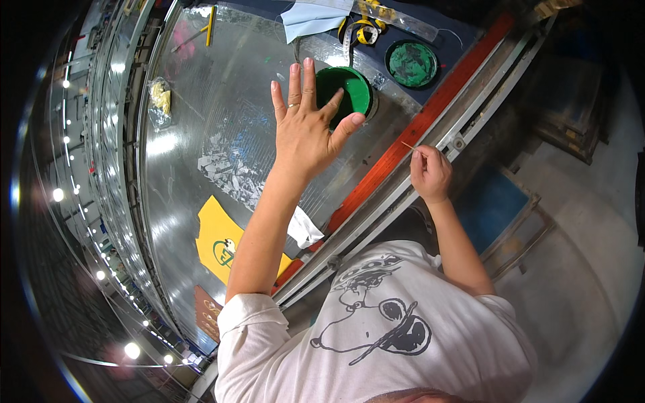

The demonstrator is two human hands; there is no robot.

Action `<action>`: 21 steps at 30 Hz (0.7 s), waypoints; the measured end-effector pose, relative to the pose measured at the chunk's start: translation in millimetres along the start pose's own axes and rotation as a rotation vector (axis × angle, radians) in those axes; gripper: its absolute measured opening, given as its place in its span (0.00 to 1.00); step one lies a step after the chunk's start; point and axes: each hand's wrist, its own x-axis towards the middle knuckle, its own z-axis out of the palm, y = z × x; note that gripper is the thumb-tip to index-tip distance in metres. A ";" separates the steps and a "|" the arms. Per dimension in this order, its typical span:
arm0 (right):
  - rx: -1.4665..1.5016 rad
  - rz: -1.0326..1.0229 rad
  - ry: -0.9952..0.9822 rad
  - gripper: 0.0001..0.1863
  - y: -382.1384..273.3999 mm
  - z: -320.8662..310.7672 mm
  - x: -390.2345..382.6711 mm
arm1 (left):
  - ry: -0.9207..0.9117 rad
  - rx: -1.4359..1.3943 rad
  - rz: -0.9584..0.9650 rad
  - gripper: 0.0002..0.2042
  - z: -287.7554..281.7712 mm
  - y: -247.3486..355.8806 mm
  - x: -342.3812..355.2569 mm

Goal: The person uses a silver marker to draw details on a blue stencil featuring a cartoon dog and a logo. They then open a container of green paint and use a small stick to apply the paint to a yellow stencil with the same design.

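My left hand (302,138) is stretched out over the table with its fingers spread and nothing in it. Beneath and just beyond its thumb and forefinger stands an open tub of green paint or ink (359,87). The fingers overlap the tub's left side; whether they touch it, I cannot tell. At the table's right edge, my right hand (432,174) is closed in a pinch on a thin wooden stick (407,145), whose tip points up and left. A round lid smeared with green (412,64) lies beyond the tub to the right.
A red strip (376,176) and a metal rail (403,199) run along the near table edge. On the table lie a yellow printed fabric piece (213,225), white cloth (304,228), a tape measure (367,33), light-blue cloth (312,20), a yellow-handled tool (210,27) and a plastic bag (160,101).
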 end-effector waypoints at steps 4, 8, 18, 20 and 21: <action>-0.002 -0.002 0.007 0.04 -1.0 -0.2 1.3 | -0.002 -0.006 0.000 0.40 -0.8 0.8 1.0; -0.002 -0.001 0.004 0.04 -1.7 0.0 2.1 | -0.004 -0.013 0.002 0.40 0.3 -0.1 3.0; -0.007 0.003 0.001 0.04 -2.8 -0.7 2.4 | -0.063 0.041 0.011 0.38 1.4 1.1 5.9; -0.011 0.008 -0.003 0.04 -2.0 -0.9 1.6 | -0.051 0.023 0.004 0.39 2.3 1.9 6.5; -0.012 0.006 -0.003 0.04 -1.8 -0.8 1.6 | -0.038 0.004 -0.002 0.40 3.3 1.8 6.8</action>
